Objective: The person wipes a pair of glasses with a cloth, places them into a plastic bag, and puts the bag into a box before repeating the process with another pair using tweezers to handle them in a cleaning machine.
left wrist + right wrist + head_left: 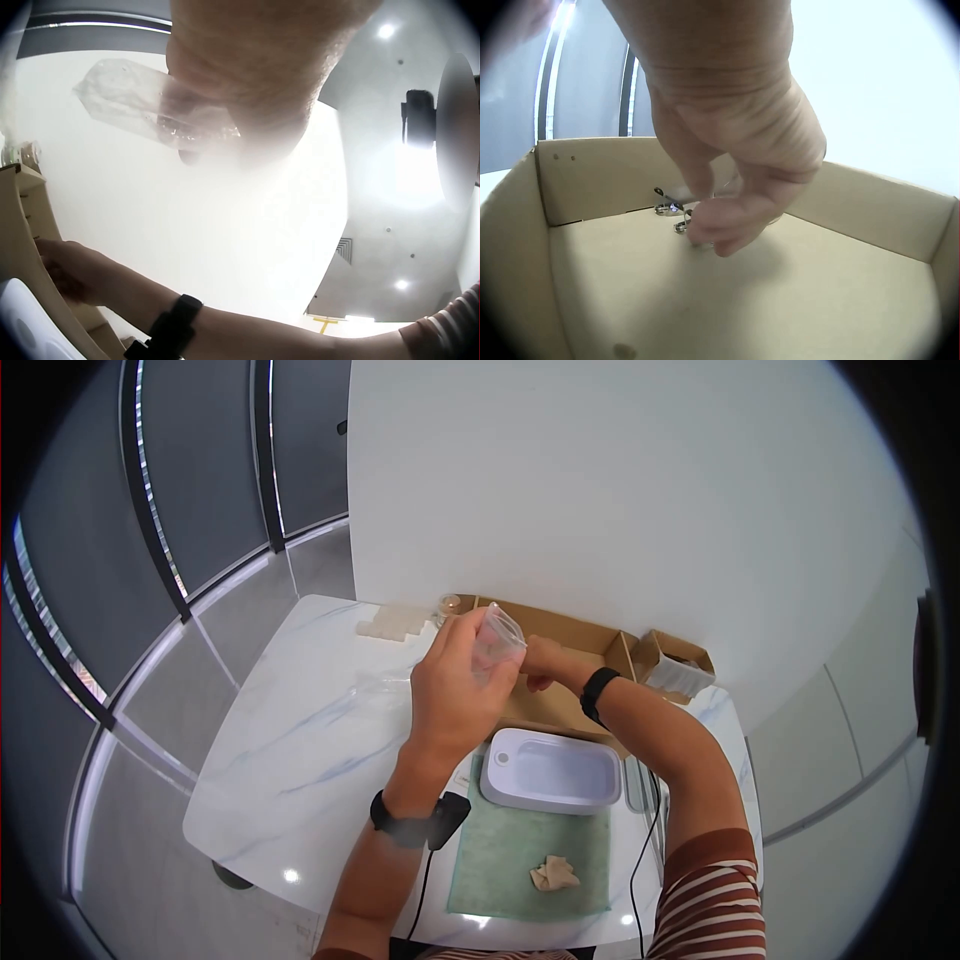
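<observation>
In the head view my left hand (450,685) is raised and grips a clear plastic bag (497,635), its fingers and thumb around the lower part. The left wrist view shows the bag's pointed corner (94,88) sticking out past the hand. My right hand (731,187) reaches down inside a cardboard box (550,695), fingers curled. By its fingertips are small shiny metal pieces (679,214) with thin dark parts, near the box wall. I cannot tell whether the fingers pinch one.
A white tub (550,772) stands in front of the box on a green mat (500,865), with a crumpled beige cloth (555,874) nearer me. A smaller cardboard box (675,663) is at the right. Pale blocks (395,623) lie at the back left. Cables trail from both wrists.
</observation>
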Available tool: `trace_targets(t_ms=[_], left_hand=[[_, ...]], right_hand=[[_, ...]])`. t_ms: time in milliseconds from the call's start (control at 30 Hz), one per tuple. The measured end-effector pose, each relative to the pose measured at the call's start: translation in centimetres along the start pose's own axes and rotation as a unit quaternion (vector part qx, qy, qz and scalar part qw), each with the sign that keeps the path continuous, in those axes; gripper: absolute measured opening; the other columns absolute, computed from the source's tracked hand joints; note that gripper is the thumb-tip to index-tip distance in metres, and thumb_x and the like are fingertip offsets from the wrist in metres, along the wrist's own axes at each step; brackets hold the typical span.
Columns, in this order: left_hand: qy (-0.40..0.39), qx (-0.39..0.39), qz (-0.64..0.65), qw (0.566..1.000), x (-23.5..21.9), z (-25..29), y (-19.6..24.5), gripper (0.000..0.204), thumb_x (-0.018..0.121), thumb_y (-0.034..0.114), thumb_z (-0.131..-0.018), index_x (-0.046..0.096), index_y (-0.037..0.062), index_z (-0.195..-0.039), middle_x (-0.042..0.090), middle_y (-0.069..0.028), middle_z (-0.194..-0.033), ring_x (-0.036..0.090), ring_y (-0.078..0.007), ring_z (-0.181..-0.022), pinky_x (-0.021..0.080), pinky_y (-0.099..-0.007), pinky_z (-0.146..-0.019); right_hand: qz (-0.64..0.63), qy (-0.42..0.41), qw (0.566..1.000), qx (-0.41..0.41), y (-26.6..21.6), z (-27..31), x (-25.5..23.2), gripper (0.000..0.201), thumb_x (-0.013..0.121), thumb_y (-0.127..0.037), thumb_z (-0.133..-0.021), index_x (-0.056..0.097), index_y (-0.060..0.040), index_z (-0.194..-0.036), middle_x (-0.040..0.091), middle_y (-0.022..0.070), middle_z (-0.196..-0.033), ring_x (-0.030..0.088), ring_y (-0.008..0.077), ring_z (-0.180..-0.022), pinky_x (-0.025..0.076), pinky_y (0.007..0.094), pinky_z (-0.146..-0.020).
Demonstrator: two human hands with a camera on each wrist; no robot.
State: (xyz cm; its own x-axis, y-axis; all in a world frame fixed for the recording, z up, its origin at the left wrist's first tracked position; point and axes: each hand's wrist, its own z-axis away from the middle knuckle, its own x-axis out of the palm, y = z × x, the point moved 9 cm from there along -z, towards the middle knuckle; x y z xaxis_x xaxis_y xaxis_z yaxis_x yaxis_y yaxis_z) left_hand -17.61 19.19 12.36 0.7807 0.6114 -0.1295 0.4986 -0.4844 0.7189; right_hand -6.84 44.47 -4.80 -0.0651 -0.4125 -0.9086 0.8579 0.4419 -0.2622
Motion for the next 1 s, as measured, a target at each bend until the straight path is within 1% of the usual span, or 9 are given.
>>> trace_targets(t_ms=[67, 133, 433, 467, 533, 667, 767, 833, 1000], left_hand=[[-0.003, 0.001, -0.002, 1.0, 0.2, 0.0, 0.1, 0.042, 0.075, 0.008, -0.086, 0.062, -0.0005, -0.125, 0.069, -0.0143, -0.112, 0.071, -0.0246, -0.094, 0.055, -0.0343, -0.084], [0.002, 0.034, -0.009, 0.999, 0.4, 0.3, 0.4, 0.044, 0.074, 0.017, -0.085, 0.06, 0.0042, -0.125, 0.065, -0.0121, -0.107, 0.069, -0.03, -0.086, 0.056, -0.0395, -0.076], [-0.012, 0.029, -0.012, 0.999, 0.5, 0.5, 1.3, 0.041, 0.073, 0.008, -0.083, 0.062, 0.0008, -0.122, 0.069, -0.016, -0.109, 0.07, -0.0308, -0.093, 0.056, -0.0372, -0.081], [-0.012, 0.031, -0.018, 0.999, 0.5, 0.5, 1.1, 0.041, 0.073, 0.008, -0.083, 0.062, 0.0008, -0.122, 0.069, -0.0158, -0.109, 0.071, -0.0302, -0.091, 0.056, -0.0374, -0.08], [-0.017, 0.022, -0.016, 1.0, 0.7, 0.5, 0.4, 0.043, 0.073, 0.012, -0.084, 0.061, 0.0033, -0.124, 0.067, -0.0138, -0.108, 0.07, -0.0304, -0.091, 0.056, -0.0386, -0.078], [-0.03, 0.018, -0.047, 0.998, 1.2, 0.5, 0.8, 0.041, 0.073, 0.008, -0.082, 0.062, 0.0013, -0.122, 0.069, -0.0152, -0.109, 0.071, -0.0305, -0.092, 0.057, -0.0373, -0.08], [-0.054, 0.044, -0.055, 0.996, 2.2, 0.8, 1.1, 0.041, 0.073, 0.01, -0.083, 0.063, 0.0016, -0.121, 0.07, -0.0155, -0.11, 0.07, -0.0326, -0.096, 0.056, -0.0377, -0.083], [-0.077, 0.035, -0.049, 0.995, 3.1, 1.2, 1.0, 0.042, 0.074, 0.012, -0.083, 0.063, 0.0014, -0.122, 0.07, -0.0165, -0.113, 0.069, -0.0344, -0.1, 0.055, -0.0381, -0.086], [-0.175, 0.002, -0.101, 0.979, 6.3, 2.6, 0.3, 0.044, 0.074, 0.015, -0.084, 0.063, 0.0029, -0.124, 0.069, -0.0167, -0.113, 0.068, -0.0354, -0.099, 0.055, -0.0397, -0.085]], right_hand=[[-0.034, 0.005, 0.999, 0.014, 1.1, -1.4, 0.6, 0.025, 0.063, -0.028, -0.081, 0.077, -0.0084, -0.088, 0.072, 0.0208, -0.083, 0.071, 0.0341, -0.077, 0.055, 0.0431, -0.067], [0.045, 0.003, 0.991, -0.124, 1.0, -4.1, 2.3, 0.031, 0.064, -0.032, -0.077, 0.075, -0.0037, -0.081, 0.071, 0.0215, -0.082, 0.07, 0.031, -0.074, 0.054, 0.0415, -0.064], [-0.102, 0.024, 0.988, -0.116, 6.6, -10.6, 4.3, 0.021, 0.063, -0.025, -0.073, 0.072, -0.0078, -0.066, 0.068, 0.0125, -0.061, 0.068, 0.0251, -0.054, 0.055, 0.0358, -0.057], [-0.1, 0.026, 0.988, -0.116, 5.1, -6.9, 2.3, 0.021, 0.063, -0.025, -0.073, 0.072, -0.0078, -0.066, 0.068, 0.0125, -0.061, 0.068, 0.0251, -0.054, 0.055, 0.0358, -0.057], [-0.091, 0.053, 0.99, 0.09, 2.7, 1.2, -1.8, 0.026, 0.061, -0.024, -0.079, 0.073, -0.0045, -0.068, 0.071, 0.0132, -0.063, 0.072, 0.0219, -0.055, 0.059, 0.0329, -0.058], [-0.08, 0.09, 0.989, 0.086, 5.3, 5.3, -5.6, 0.03, 0.059, -0.022, -0.085, 0.072, 0.0, -0.069, 0.073, 0.0147, -0.065, 0.073, 0.0204, -0.056, 0.061, 0.0306, -0.058], [-0.202, 0.169, 0.961, 0.087, 7.3, 10.5, -8.1, 0.033, 0.064, -0.027, -0.094, 0.067, 0.0043, -0.084, 0.074, 0.0142, -0.071, 0.074, 0.0194, -0.059, 0.059, 0.031, -0.05], [-0.249, 0.303, 0.919, 0.028, 6.9, 16.8, -10.2, 0.023, 0.061, -0.018, -0.091, 0.067, 0.0015, -0.082, 0.072, 0.0131, -0.066, 0.073, 0.0195, -0.057, 0.059, 0.029, -0.053], [-0.431, 0.367, 0.824, -0.013, 9.3, 25.7, -8.0, 0.018, 0.062, -0.015, -0.093, 0.064, 0.0014, -0.087, 0.069, 0.0084, -0.066, 0.069, 0.014, -0.056, 0.054, 0.0269, -0.049]])
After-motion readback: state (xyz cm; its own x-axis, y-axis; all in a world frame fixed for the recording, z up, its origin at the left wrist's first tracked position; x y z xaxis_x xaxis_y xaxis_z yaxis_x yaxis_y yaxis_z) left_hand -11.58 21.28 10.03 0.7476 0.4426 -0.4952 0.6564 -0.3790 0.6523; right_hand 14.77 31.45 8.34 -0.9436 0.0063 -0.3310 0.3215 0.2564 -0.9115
